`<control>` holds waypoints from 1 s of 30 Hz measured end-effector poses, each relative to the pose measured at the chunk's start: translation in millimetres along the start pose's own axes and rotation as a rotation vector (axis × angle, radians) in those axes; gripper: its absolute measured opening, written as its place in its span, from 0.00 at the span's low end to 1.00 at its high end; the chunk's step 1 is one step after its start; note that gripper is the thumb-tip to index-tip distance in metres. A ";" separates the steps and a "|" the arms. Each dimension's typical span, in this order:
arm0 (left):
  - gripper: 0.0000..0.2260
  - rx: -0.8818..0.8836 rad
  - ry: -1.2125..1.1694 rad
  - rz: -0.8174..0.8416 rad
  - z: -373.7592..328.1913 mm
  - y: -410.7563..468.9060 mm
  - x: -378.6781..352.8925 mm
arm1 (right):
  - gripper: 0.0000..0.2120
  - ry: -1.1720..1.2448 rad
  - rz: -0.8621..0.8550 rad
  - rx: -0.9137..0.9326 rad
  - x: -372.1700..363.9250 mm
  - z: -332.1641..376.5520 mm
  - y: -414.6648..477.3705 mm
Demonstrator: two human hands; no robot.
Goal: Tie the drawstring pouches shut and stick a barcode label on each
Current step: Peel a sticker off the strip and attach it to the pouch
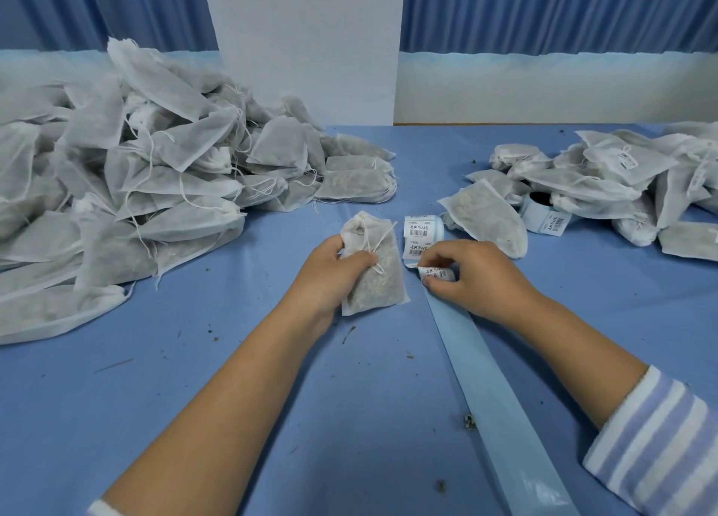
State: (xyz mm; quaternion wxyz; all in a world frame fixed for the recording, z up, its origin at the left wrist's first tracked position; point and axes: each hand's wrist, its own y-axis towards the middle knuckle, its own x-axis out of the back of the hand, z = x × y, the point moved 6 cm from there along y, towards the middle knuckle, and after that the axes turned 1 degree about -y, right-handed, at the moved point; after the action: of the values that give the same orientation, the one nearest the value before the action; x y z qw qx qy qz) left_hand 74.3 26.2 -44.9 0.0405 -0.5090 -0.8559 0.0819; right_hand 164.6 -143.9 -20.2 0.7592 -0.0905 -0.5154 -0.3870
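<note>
Table's covered in a blue cloth (241,418) filling the lower frame, with dark crumbs and twiggy bits (348,333) scattered over it. Pleated blue curtains (544,10) hang across the top, split by a white pillar (303,49) at top centre.

So our outfit's pretty simple. Back from our right hand (474,278) the forearm's bare, then we've got a soft-looking right sleeve (652,438) in pale lilac-blue and white stripes with a white cuff edge. It's the same bare forearm behind our left hand (334,278), and only a white sliver of the left sleeve (101,509) shows.
</note>
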 end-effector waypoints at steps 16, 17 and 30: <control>0.10 0.005 0.009 0.007 -0.5 -1.4 0.0 | 0.09 -0.002 -0.002 0.011 0.5 0.9 0.6; 0.11 0.005 0.007 0.007 -0.6 -1.4 0.1 | 0.09 -0.002 -0.004 0.010 0.5 0.7 0.9; 0.11 0.004 0.011 0.007 -0.6 -1.9 -0.5 | 0.11 0.041 0.026 -0.027 3.4 -1.3 -0.9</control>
State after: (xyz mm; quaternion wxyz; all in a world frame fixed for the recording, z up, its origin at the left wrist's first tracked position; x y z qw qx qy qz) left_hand 73.0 24.9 -43.9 0.0463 -0.5125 -0.8536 0.0810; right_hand 165.5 -146.8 -18.1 0.7733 -0.0997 -0.4933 -0.3857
